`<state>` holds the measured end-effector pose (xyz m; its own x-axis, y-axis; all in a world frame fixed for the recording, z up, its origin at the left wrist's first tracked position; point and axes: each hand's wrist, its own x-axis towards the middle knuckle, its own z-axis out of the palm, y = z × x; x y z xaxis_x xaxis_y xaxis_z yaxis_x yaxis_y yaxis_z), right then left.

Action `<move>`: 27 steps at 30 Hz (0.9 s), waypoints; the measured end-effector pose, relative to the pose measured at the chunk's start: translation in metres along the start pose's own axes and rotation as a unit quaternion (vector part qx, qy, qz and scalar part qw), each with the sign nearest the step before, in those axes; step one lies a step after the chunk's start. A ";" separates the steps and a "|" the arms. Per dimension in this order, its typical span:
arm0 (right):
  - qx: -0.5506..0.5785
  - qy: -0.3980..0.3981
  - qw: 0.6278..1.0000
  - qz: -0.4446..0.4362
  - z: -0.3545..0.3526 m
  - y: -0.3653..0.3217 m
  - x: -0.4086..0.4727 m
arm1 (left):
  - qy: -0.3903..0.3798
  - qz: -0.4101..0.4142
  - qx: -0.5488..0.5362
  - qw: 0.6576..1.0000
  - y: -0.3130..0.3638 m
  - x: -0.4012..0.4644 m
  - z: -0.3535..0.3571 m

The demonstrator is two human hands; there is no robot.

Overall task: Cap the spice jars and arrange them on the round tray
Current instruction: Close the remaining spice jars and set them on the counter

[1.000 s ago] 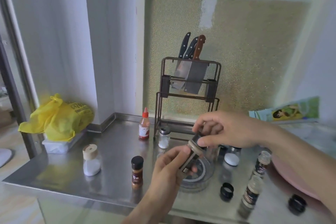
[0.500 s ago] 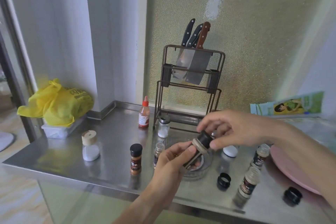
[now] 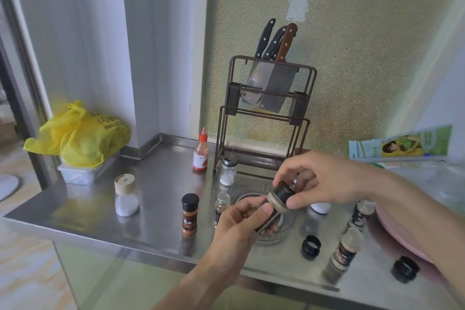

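My left hand (image 3: 241,224) grips a dark-labelled spice jar (image 3: 273,206), tilted above the clear round tray (image 3: 289,224). My right hand (image 3: 319,181) pinches the black cap (image 3: 283,192) sitting on that jar's mouth. An uncapped jar (image 3: 221,207) stands left of the tray. Two more uncapped jars (image 3: 346,249) (image 3: 359,212) stand to the right, with loose black caps (image 3: 311,246) (image 3: 405,269) beside them. A black-capped orange spice jar (image 3: 189,214) stands further left.
A knife rack (image 3: 264,118) stands behind the tray, with a red sauce bottle (image 3: 200,153) and a small salt shaker (image 3: 228,170) by it. A wooden-lidded salt jar (image 3: 125,195), a yellow bag (image 3: 78,136) and a pink plate (image 3: 392,236) share the steel counter (image 3: 151,199).
The black cap has come down onto the jar's mouth and my right fingers have turned around it. The view has tilted slightly; both hands stay above the tray.
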<state>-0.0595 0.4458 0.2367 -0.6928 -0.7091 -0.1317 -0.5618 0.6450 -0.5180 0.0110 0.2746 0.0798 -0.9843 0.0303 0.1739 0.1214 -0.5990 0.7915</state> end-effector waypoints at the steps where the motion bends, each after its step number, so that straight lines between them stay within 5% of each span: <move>1: 0.007 0.005 1.000 -0.004 0.001 0.001 0.001 | 0.001 0.005 0.012 1.000 0.000 0.000 -0.001; 11: 0.028 0.098 0.993 -0.064 0.026 -0.008 0.014 | 0.046 0.051 0.196 0.978 0.035 -0.007 -0.015; 16: 0.046 0.163 0.983 -0.076 0.043 -0.019 0.028 | 0.133 0.145 0.393 0.898 0.078 -0.002 -0.043; 20: 0.000 0.191 0.981 -0.040 0.046 -0.011 0.040 | 0.270 0.197 0.514 0.790 0.107 0.009 -0.072; 27: -0.047 0.181 0.981 0.049 0.058 0.032 0.043 | 0.309 0.073 0.625 0.713 0.098 0.052 -0.139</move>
<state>-0.0815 0.4194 0.1654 -0.8507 -0.5066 0.1403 -0.5126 0.7404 -0.4347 -0.0457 0.1063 0.0849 -0.7713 -0.5485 0.3229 -0.1316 0.6337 0.7623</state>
